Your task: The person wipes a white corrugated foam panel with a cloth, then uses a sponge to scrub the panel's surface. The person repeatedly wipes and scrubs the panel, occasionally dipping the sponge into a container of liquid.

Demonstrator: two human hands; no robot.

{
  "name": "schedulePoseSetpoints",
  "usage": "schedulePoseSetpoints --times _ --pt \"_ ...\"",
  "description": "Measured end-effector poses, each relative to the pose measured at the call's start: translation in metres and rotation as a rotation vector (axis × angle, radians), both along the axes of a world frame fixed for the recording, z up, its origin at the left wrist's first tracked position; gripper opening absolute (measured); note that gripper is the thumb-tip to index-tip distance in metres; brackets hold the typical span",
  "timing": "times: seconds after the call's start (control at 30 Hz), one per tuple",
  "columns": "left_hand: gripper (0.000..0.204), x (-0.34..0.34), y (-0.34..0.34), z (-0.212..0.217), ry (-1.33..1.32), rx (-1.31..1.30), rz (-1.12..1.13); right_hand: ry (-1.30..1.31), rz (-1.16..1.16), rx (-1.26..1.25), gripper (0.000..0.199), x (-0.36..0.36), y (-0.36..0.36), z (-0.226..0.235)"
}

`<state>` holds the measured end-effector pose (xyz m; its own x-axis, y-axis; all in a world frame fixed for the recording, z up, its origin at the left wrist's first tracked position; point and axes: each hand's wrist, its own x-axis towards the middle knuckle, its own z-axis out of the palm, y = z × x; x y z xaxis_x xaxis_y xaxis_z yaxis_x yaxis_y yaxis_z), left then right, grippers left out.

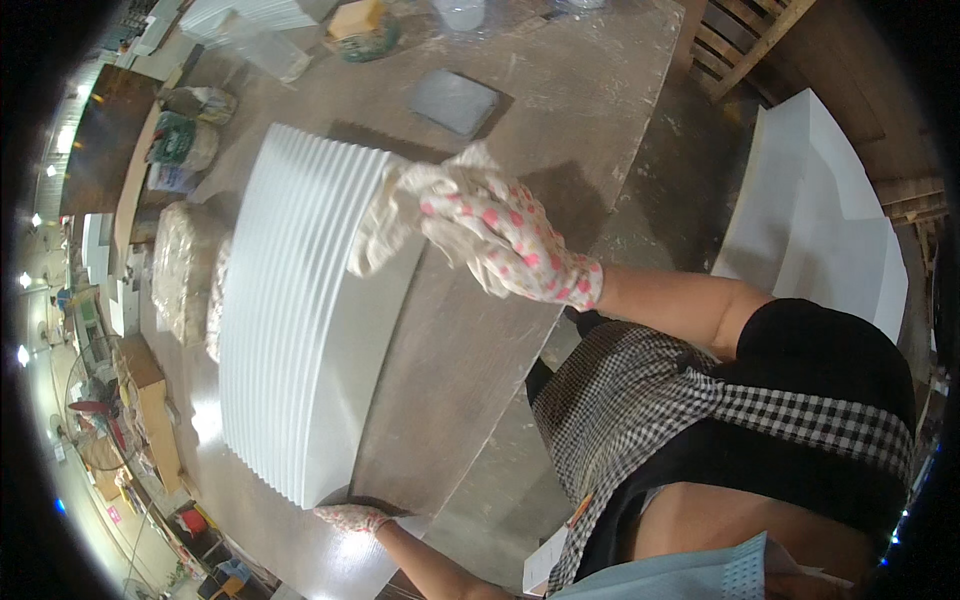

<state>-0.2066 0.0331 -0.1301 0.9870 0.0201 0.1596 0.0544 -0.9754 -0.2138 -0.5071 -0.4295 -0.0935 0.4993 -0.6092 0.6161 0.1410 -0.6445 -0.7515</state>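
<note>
A long white ribbed piece [290,290], which looks like a stack of slats, lies on the brown table [440,380]. Its smooth white side faces me. My right hand [515,235], in a white glove with pink dots, is closed around a crumpled cream cloth [400,205]. That cloth lies against the far right end and edge of the ribbed piece. My left hand [352,517], gloved alike, touches the near left end of the piece with its fingers stretched out. The tips are partly hidden by its corner.
A grey flat pad [453,103] lies on the table beyond my right hand. A clear plastic container [262,45] and a jar with a yellow sponge [360,28] stand farther off. Plastic-wrapped goods [185,270] sit behind the ribbed piece. Large white panels [810,210] stand off the table to the right.
</note>
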Motion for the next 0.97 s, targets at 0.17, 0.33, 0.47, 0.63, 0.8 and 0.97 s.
schedulePoseSetpoints --times 0.17,0.33,0.47,0.63,0.8,0.97 --pt "0.05 -0.066 -0.037 0.009 0.066 -0.029 -0.036 0.363 -0.339 -0.419 0.054 0.041 0.002 0.038" --pt "0.046 -0.131 -0.059 0.004 -0.043 -0.076 -0.105 0.428 0.034 -0.461 0.06 0.083 0.109 0.042" --pt "0.047 -0.145 -0.066 0.021 -0.014 -0.675 -0.151 0.246 0.119 -0.895 0.056 0.12 0.204 0.05" --pt "0.046 -0.129 -0.057 0.051 -0.126 -1.246 -0.185 0.252 0.387 -0.459 0.041 0.121 0.128 0.028" --pt "0.052 -0.03 -0.035 0.076 -0.242 -1.112 -0.573 0.401 -0.192 -0.478 0.033 0.045 -0.076 0.04" --pt "0.062 0.068 -0.076 0.07 0.234 -1.905 -0.315 0.156 0.095 0.282 0.035 0.078 -0.204 -0.012"
